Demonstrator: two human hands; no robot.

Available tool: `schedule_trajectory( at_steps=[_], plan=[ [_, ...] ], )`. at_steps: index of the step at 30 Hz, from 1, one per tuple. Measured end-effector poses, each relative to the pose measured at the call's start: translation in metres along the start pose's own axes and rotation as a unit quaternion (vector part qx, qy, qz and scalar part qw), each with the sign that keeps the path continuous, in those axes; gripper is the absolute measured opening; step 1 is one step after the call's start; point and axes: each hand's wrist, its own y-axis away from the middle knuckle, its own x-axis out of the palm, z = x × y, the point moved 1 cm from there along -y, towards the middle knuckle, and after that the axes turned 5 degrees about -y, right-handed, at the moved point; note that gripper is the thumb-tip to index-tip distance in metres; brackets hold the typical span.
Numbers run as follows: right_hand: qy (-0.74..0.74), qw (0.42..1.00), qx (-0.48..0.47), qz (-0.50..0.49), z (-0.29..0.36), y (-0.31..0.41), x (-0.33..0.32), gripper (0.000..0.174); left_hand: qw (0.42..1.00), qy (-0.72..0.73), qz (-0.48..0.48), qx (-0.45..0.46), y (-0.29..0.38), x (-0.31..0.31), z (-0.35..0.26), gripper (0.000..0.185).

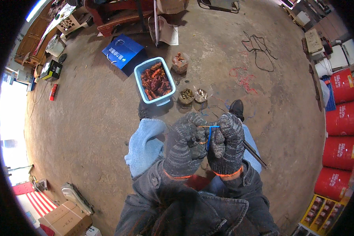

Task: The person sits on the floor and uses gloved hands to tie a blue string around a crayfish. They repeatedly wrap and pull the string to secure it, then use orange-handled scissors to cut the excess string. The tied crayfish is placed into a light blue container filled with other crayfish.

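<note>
Both hands wear grey-black knit gloves with orange cuffs and meet in front of my lap. My left hand (186, 144) pinches a thin copper-coloured wire. My right hand (227, 141) holds a piece of blue-insulated wire (209, 137), part of which hangs down between the hands; the copper-coloured part spans the gap to my left hand. A dark rod-like tool handle (255, 155) sticks out behind the right hand. On the floor ahead stands a light blue plastic basin (173, 85) full of reddish-brown pieces, beside clear containers of small metal parts (186, 94) and silvery parts (201, 95).
A clear bag of copper-coloured pieces (180, 63) and a blue paper bag (122, 53) stand near the basin. Red wire scraps (244, 78) and a dark cable (258, 50) lie on the concrete floor. Several red drums (342, 118) line the right side; a cardboard box (65, 219) is at lower left.
</note>
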Motion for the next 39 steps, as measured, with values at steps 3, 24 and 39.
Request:
schedule_trajectory(
  at_steps=[3,24,39],
  plan=[
    [0.037,0.996,-0.078,0.005,0.004,-0.001,-0.003,0.011,0.957,0.274,0.072,-0.057,-0.003,0.001,0.002,0.022],
    [0.045,0.972,-0.229,0.025,0.024,-0.002,-0.014,0.016,0.948,0.303,0.066,0.069,-0.001,-0.003,-0.016,0.017],
    [-0.524,0.846,0.052,0.084,0.007,-0.037,-0.022,0.016,0.96,-0.276,-0.005,0.042,-0.018,0.033,-0.027,0.03]
  ],
)
